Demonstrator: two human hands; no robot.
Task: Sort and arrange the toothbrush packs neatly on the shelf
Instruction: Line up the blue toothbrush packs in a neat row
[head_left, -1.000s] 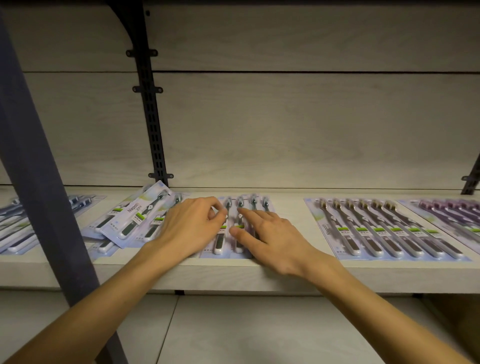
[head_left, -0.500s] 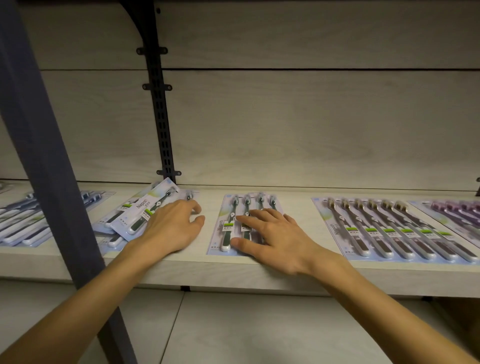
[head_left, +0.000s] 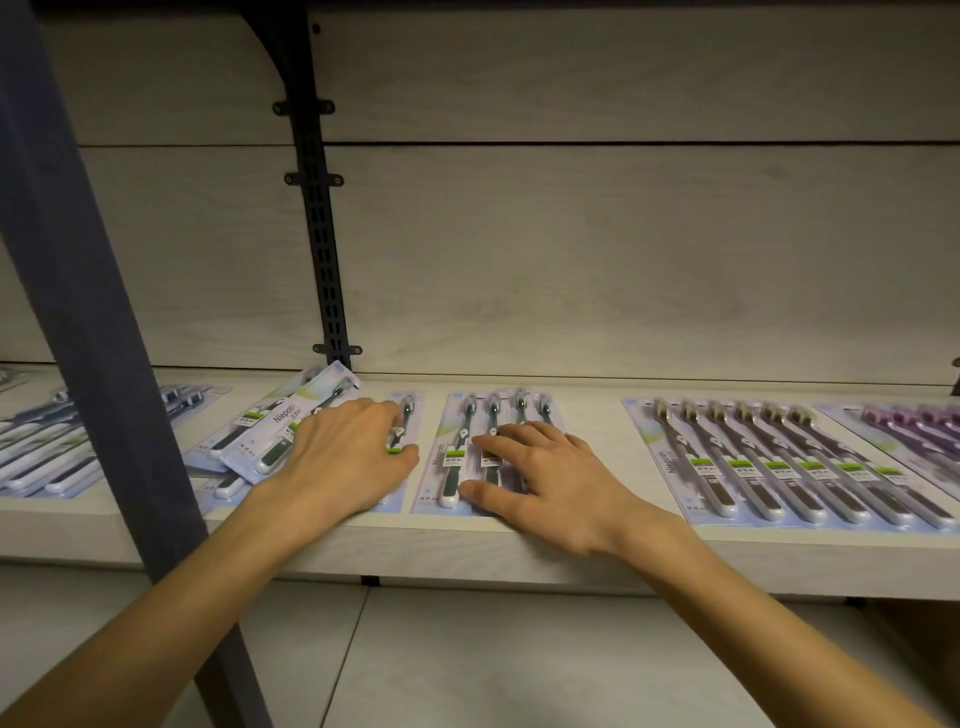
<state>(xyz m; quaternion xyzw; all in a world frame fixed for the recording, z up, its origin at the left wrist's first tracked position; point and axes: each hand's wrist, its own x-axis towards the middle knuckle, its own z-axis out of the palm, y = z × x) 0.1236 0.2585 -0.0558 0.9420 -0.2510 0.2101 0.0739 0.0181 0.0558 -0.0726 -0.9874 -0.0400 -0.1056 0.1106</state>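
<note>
A pale wood-grain shelf (head_left: 519, 556) is running across the view under a matching back panel, with a black slotted upright (head_left: 319, 234) fixed to that panel and a dark blue post (head_left: 78, 291) leaning across the left foreground. Toothbrush packs are lying flat along the shelf.

The right hand (head_left: 540, 480) is resting palm-down on the four-brush pack (head_left: 467, 452) at the centre, its fingers spread and fairly straight, the thumb lying along the near edge by the brush handles. The word "Niepoth" is reading up the left margin of this pack, and small green labels are showing across the handles.

The left hand (head_left: 345, 457) is lying flat on the pack just left of it (head_left: 402, 447), fingers stretched out together and slightly bent over the card, with one brush showing past the fingertips. Whether the fingers are gripping anything underneath, I cannot tell.

Beside this hand, an untidy pile of packs (head_left: 244, 452) is overlapping at angles; the top one (head_left: 280, 423) is sitting tilted and showing "Niepoth" in dark letters on white.

To the right, well apart from the hands, a six-brush pack (head_left: 779, 467) is lying straight, also marked "Niepoth" with a row of green labels. A purple-brush pack (head_left: 914, 431) is lying at the far right edge, and more packs (head_left: 47, 447) are lying behind the blue post on the left.
</note>
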